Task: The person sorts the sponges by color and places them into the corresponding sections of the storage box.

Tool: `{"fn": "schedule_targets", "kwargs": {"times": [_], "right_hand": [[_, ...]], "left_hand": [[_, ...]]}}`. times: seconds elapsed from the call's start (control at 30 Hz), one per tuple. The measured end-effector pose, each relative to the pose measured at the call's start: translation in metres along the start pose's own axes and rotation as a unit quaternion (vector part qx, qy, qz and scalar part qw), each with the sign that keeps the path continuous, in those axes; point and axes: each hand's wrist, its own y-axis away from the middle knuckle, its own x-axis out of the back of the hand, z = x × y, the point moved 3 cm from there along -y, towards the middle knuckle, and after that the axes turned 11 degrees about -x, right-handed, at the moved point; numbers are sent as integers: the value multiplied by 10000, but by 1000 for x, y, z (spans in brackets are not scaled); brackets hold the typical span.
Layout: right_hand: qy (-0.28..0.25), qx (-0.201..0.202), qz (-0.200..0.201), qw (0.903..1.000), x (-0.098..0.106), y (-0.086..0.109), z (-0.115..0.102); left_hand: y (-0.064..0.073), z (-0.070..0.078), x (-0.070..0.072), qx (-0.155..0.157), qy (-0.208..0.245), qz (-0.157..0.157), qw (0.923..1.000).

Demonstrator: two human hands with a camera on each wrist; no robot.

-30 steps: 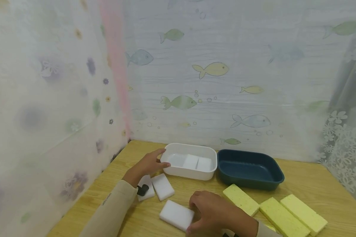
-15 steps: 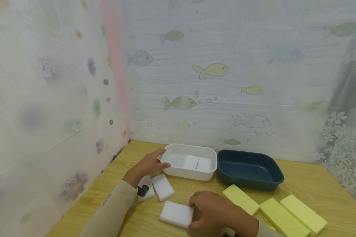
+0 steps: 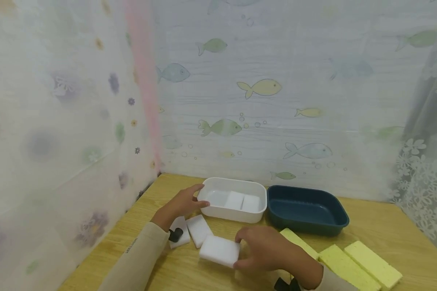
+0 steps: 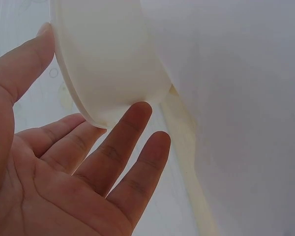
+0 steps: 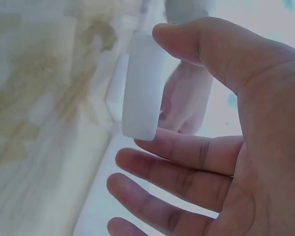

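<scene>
My right hand pinches a white block-shaped sponge by its ends between thumb and fingers, tilted over the table. In the right wrist view the sponge stands on edge between thumb tip and index finger, the other fingers spread apart. At the left end of a white plastic basin, my left hand touches the rim with fairly straight fingers and thumb. Two white sponges lie inside that basin. Two more white sponges rest beside my left wrist, one partly hidden by it.
A dark blue basin stands right against the white one. Several yellow sponges lie at the front right, partly behind my right arm. The wooden table meets a fish-print curtain at the back.
My right hand has lifted the white sponge from the table and moved it slightly up and away from me. The left hand stays at the white basin.
</scene>
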Motion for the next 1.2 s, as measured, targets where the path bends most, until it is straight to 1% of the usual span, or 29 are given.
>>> {"fn": "schedule_targets", "kwargs": {"times": [0.23, 0.47, 0.9, 1.03, 1.2], "right_hand": [[-55, 1, 155, 9999, 13, -3, 3], [-182, -218, 134, 9995, 22, -11, 10], [212, -363, 631, 9971, 45, -26, 17], [278, -484, 702, 9960, 49, -32, 21], [234, -676, 773, 9944, 53, -41, 24]], "left_hand": [[0, 0, 0, -65, 14, -15, 10000], [0, 2, 0, -84, 33, 7, 10000], [2, 2, 0, -114, 140, -24, 9998], [1, 2, 0, -119, 61, -16, 9999], [1, 3, 1, -3, -41, 60, 10000]]}}
